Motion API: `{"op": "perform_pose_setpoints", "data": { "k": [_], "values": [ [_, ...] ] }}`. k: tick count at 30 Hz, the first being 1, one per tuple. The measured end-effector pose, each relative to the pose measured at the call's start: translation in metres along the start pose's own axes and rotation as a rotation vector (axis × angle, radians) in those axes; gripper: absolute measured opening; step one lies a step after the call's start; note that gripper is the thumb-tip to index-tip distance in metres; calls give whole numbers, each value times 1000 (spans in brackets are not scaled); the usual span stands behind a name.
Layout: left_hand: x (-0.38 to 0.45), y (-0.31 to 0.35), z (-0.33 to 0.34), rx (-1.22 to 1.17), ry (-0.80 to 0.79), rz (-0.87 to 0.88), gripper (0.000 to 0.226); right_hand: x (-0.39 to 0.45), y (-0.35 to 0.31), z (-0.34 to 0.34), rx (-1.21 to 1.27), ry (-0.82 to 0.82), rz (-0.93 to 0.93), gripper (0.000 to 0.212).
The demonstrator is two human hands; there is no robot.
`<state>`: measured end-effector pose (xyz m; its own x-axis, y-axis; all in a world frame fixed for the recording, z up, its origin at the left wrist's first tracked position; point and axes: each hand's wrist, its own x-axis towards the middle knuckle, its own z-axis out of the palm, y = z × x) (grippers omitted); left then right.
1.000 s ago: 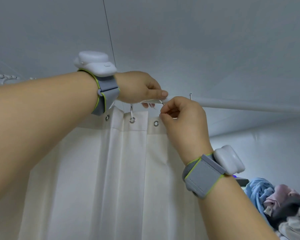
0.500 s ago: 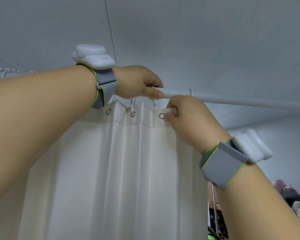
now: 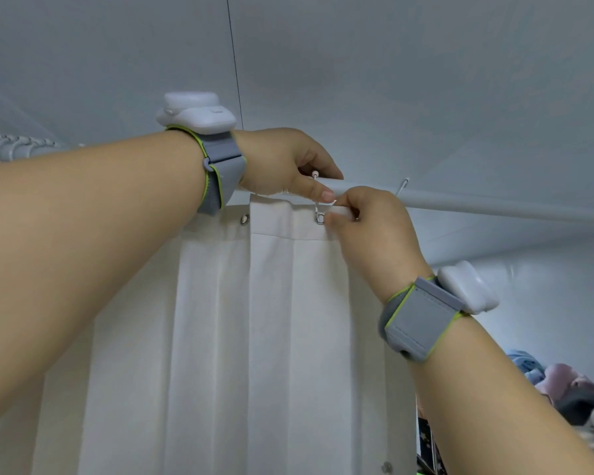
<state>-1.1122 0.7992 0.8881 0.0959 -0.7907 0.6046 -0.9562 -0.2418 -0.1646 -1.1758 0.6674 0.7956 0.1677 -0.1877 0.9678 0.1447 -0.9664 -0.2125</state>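
Observation:
A white curtain hangs in folds from a white rod that runs to the right under the ceiling. My left hand reaches up to the rod and pinches a metal curtain hook that hangs over it. My right hand grips the curtain's top hem just right of the hook. The hook's lower end sits in an eyelet of the hem. Another eyelet shows further left. Both wrists wear grey straps with white devices.
A single spare hook hangs on the rod to the right of my hands. A row of white rings is bunched on a rod at far left. Piled clothes lie at the lower right. The ceiling is close above.
My right hand has brought the hem's eyelet up to the hook, and the hook's end now sits in it. My left hand has shifted to hold the hook. The view has tilted slightly.

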Motion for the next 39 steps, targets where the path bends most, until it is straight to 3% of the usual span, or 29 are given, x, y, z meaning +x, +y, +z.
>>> {"op": "perform_pose_setpoints", "data": {
  "k": [10,21,28,39],
  "values": [
    [2,-6,1,-37,66,3,50,1,-4,7,-37,65,-3,16],
    [1,-8,-4,43,64,0,47,-6,-2,15,-170,110,-69,18],
    [0,-6,-7,32,-13,0,26,-5,-2,15,-141,64,-51,18],
    [-3,-5,-8,25,0,-2,34,-7,-3,25,-21,138,36,14]
  ]
}}
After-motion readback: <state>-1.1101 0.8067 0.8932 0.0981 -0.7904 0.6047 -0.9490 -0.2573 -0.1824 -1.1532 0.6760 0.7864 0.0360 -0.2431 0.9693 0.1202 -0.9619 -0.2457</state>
